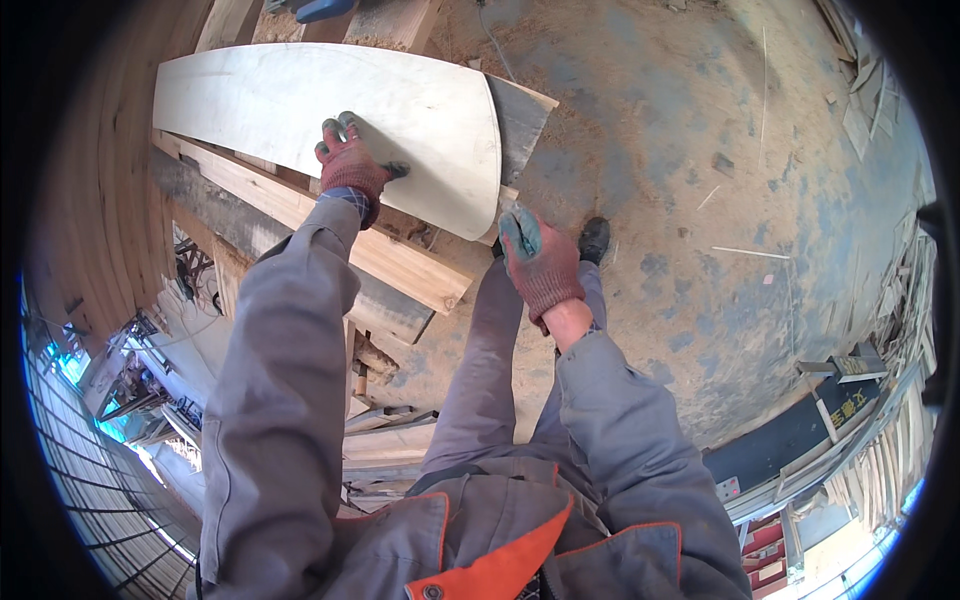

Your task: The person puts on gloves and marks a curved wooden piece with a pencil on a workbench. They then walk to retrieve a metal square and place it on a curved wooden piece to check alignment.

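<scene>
A pale, thin wooden panel point(255, 95) with a curved right end lies across a stack of timber. Pressed on its top face is my left hand point(352, 165), in a red knit glove with dark grey fingertips, fingers spread and thumb out to the right. My right hand point(537, 255), gloved alike, is closed just beyond the panel's curved end, near its lower right corner. Its fingers are curled together, and whatever they may hold is hidden. Under the panel, a dark board point(520, 125) sticks out past the curved end.
Light planks point(420, 275) and a grey-edged beam point(385, 308) support the panel on my side. A blue object point(322, 10) sits at the far edge. Sawdust and thin wood strips point(750, 252) litter the concrete floor point(680, 150). Stacked timber point(890, 440) lines the right.
</scene>
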Action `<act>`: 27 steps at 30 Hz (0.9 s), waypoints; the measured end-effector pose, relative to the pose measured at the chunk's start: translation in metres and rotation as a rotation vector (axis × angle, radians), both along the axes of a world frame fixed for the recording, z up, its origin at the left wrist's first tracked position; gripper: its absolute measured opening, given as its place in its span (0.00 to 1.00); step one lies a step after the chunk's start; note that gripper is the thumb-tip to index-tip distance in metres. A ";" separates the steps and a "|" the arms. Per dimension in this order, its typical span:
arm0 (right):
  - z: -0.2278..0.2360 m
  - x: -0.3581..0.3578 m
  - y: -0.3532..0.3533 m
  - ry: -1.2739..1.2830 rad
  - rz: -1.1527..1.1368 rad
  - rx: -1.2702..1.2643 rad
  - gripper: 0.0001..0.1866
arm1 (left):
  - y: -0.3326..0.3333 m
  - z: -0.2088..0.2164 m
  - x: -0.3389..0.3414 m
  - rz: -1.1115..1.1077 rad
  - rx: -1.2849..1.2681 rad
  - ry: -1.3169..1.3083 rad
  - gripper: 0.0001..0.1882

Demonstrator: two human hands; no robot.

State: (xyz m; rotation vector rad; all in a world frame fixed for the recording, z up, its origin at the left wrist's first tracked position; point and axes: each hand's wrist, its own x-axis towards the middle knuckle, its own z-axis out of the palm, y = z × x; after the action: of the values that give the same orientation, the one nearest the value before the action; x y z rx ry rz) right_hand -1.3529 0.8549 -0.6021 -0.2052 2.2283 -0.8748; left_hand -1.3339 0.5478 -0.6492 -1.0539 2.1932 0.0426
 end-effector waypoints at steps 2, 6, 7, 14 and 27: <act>0.006 0.017 0.018 -0.064 -0.173 -0.212 0.19 | 0.000 -0.001 0.001 -0.005 -0.007 0.010 0.77; 0.009 0.058 0.072 -0.067 -0.325 -0.372 0.19 | -0.001 -0.002 0.002 -0.016 -0.021 0.032 0.74; 0.011 0.069 0.094 -0.070 -0.326 -0.350 0.18 | 0.002 -0.001 0.003 -0.009 -0.015 0.040 0.73; 0.006 0.138 0.312 -0.119 -0.356 0.075 0.14 | 0.092 0.020 0.055 -0.161 -0.131 0.283 0.54; 0.011 0.093 0.535 -0.427 -0.825 0.055 0.14 | 0.293 0.142 0.315 0.512 0.595 -0.019 0.42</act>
State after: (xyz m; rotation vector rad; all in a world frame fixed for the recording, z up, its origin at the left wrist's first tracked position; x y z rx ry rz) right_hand -1.2597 1.3896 -0.5907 0.9047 1.8988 -1.1315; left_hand -1.0191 0.8407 -0.5072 -1.2056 1.6671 0.8514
